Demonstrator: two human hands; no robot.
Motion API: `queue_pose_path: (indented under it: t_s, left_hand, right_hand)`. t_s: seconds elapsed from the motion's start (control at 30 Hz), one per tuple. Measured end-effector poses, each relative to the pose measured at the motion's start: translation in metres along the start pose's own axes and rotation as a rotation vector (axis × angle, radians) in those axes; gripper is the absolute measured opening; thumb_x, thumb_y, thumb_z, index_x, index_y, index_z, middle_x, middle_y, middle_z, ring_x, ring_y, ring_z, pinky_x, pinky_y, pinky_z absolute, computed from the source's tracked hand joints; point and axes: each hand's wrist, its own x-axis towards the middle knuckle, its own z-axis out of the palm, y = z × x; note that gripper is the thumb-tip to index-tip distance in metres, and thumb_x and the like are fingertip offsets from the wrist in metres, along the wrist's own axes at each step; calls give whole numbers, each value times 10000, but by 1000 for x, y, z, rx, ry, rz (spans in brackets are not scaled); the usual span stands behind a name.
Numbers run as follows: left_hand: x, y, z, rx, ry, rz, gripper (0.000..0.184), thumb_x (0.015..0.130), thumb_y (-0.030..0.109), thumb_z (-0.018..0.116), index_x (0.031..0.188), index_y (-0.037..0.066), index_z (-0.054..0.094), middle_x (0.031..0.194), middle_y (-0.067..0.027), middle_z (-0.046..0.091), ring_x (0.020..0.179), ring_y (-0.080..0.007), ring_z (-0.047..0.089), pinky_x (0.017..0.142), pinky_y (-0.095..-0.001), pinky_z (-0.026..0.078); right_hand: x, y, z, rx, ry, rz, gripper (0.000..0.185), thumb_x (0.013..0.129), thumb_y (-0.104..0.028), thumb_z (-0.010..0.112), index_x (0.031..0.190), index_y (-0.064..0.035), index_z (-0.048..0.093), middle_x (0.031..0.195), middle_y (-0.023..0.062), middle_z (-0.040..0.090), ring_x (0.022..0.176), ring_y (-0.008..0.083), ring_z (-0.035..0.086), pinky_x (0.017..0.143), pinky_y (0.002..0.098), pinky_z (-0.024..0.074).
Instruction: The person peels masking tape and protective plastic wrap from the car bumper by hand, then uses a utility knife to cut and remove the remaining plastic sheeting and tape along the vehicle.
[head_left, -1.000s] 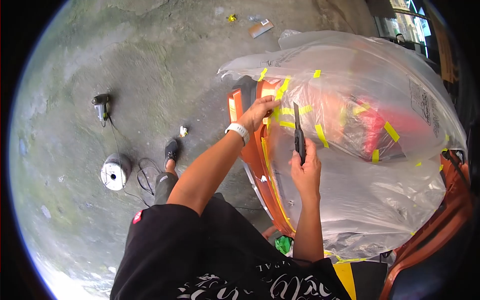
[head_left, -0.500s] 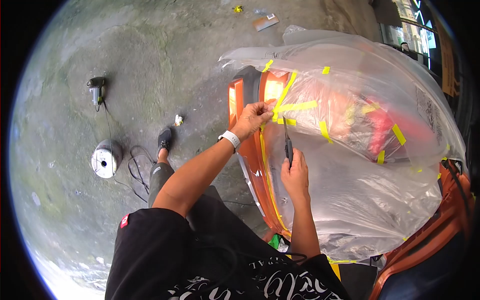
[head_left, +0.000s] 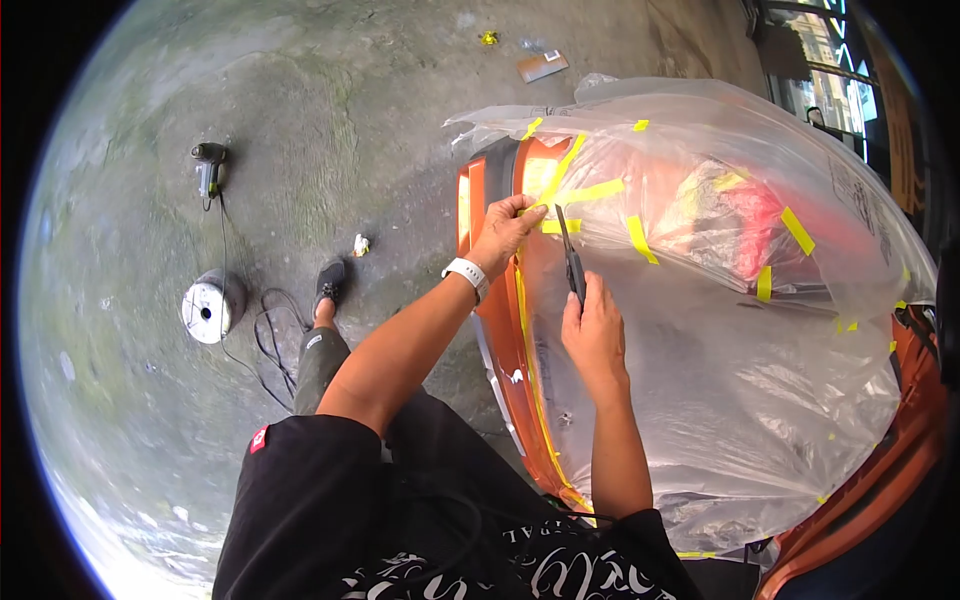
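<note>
My right hand is wrapped round a dark utility knife, its thin blade pointing up at yellow masking tape. Just left of the blade tip, my left hand pinches what looks like the end of a yellow tape strip; the fingers partly hide it. Clear plastic sheeting covers the orange car part, with several yellow tape pieces holding it. More tape runs along the left edge of the sheet.
On the concrete floor to the left lie a heat gun and its cord, beside a white cable spool. A crumpled white scrap lies near my shoe. A flat brown piece lies at the top.
The knife blade has moved up and left, closer to my left fingers. My left hand keeps its pinch at the tape. The whole view has shifted slightly.
</note>
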Motion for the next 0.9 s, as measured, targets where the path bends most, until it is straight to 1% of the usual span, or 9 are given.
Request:
queue_pose_path:
  t_s: [0.13,0.2,0.33,0.43,0.47,0.53,0.73,0.8,0.9]
  left_hand:
    - [-3,-13,7,-43,148,122,182,919,153,718,1033,11,716,819,31,637,682,-73,522,651,-251,457]
    - [2,-24,3,124,243,296,173,902,129,718,993,-17,721,800,4,641,676,-89,555,641,-278,482]
    - [-4,-16,5,245,293,382,151,880,102,715,957,-29,720,778,-53,642,670,-122,592,640,-296,497]
    - [-10,-11,13,446,390,496,92,855,61,703,915,-4,725,761,-111,630,642,-191,603,621,-316,486]
    - [-14,-8,14,444,391,493,92,855,61,703,915,-4,725,761,-111,630,642,-191,603,621,-316,486]
    - [-22,-2,17,593,398,474,108,900,55,697,965,-30,712,814,-59,621,706,-109,586,657,-270,489]
    - [-30,-8,16,473,405,533,105,896,43,690,974,-27,695,792,-65,597,688,-120,563,647,-264,468]
    - [-38,-8,19,507,396,539,90,917,55,681,956,-25,694,822,-51,608,699,-106,558,661,-254,471]
    - [-41,-9,17,420,369,564,85,931,60,645,954,-19,668,849,-89,621,726,-169,605,679,-297,492]
  right_hand:
    - [22,-6,-13,-89,-100,-17,258,934,-115,550,1139,36,506,1080,272,623,958,468,630,817,532,516]
    - [35,-9,-10,-136,-121,-32,239,932,-115,547,1113,37,516,1082,277,628,958,466,636,822,532,518]
    - [61,-15,0,-254,-207,-8,220,919,-106,538,1076,46,559,1077,294,649,974,458,651,845,526,524]
    - [77,-30,0,-292,-274,55,217,903,-91,534,1062,49,582,1079,302,657,991,458,656,862,523,525]
    - [82,-35,1,-294,-278,56,217,903,-91,534,1062,49,582,1079,302,657,991,458,656,862,523,525]
    - [90,-40,1,-291,-319,94,219,897,-91,533,1056,48,591,1070,305,660,995,462,655,871,525,522]
    - [50,-22,-4,-234,-190,10,208,906,-133,564,981,59,590,966,306,667,939,488,639,847,550,497]
    - [66,-26,2,-237,-225,25,205,904,-124,555,1007,51,587,1004,298,667,957,472,647,850,540,508]
    - [67,-31,-5,-227,-262,30,211,902,-115,553,1047,37,571,1048,284,662,970,457,650,841,535,517]
